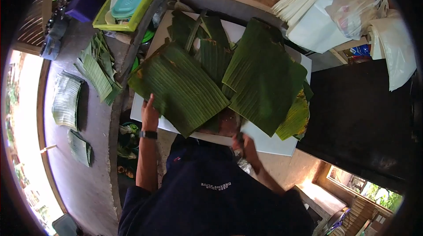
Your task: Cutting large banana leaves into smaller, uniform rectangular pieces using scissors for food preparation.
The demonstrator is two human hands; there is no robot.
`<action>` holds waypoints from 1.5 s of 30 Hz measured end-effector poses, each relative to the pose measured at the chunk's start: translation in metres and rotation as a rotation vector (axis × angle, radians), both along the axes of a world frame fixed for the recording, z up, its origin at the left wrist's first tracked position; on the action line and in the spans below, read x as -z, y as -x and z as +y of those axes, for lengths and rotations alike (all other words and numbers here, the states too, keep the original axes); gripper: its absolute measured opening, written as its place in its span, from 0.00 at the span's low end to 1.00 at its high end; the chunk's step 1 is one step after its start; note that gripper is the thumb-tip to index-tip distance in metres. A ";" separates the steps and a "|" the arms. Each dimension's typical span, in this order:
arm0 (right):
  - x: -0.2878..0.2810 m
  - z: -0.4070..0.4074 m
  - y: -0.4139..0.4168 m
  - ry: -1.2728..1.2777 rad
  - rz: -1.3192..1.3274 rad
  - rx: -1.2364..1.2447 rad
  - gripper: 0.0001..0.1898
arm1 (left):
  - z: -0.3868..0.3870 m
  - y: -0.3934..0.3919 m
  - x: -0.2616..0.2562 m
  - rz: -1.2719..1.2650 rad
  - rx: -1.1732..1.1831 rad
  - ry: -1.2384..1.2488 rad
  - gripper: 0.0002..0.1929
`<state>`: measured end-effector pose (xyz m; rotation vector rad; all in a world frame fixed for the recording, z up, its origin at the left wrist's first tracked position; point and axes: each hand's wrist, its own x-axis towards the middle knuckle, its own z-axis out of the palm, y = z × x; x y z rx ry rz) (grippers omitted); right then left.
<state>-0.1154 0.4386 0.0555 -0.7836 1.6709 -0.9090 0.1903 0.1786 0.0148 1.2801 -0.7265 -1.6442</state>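
My left hand [150, 113], with a dark band at the wrist, holds the left edge of a large piece of banana leaf [181, 87]. My right hand [246, 146] grips the dark handle of a knife [240, 125], blurred, near the table's front edge. Under the leaf, a brown board [226, 122] shows beside the blade. More large banana leaf pieces [264, 74] lie on the right side of the white table [264, 140], one of them yellowed at its edge. Narrower leaf pieces [214, 57] lie behind, between the two large ones.
On the grey counter [92, 183] at left lie stacked leaf pieces [67, 100], a smaller stack [79, 148] and a leaf bundle [97, 67]. A yellow-green tray [99, 21] holds a turquoise-lidded container [129, 3]. White plastic bags [393, 44] hang at right above a dark surface [357, 113].
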 end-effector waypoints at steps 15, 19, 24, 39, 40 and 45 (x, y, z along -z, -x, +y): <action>-0.029 -0.046 -0.041 -0.157 -0.205 0.166 0.35 | 0.069 0.008 -0.006 0.065 -0.153 -0.242 0.21; -0.022 -0.054 -0.044 -0.155 -0.221 0.173 0.34 | 0.076 0.010 -0.012 0.061 -0.115 -0.188 0.21; -0.032 -0.061 -0.069 -0.014 -0.397 0.360 0.31 | 0.078 0.013 -0.029 -0.051 -0.142 -0.175 0.22; -0.014 -0.097 -0.074 0.252 -0.527 0.540 0.36 | 0.101 -0.014 -0.010 0.159 -0.195 0.071 0.30; -0.019 -0.099 -0.071 0.221 -0.423 0.508 0.31 | 0.102 -0.016 -0.018 0.169 -0.161 0.081 0.31; -0.012 -0.099 -0.050 0.513 -0.149 0.276 0.28 | 0.084 -0.019 -0.096 -0.039 0.004 0.061 0.35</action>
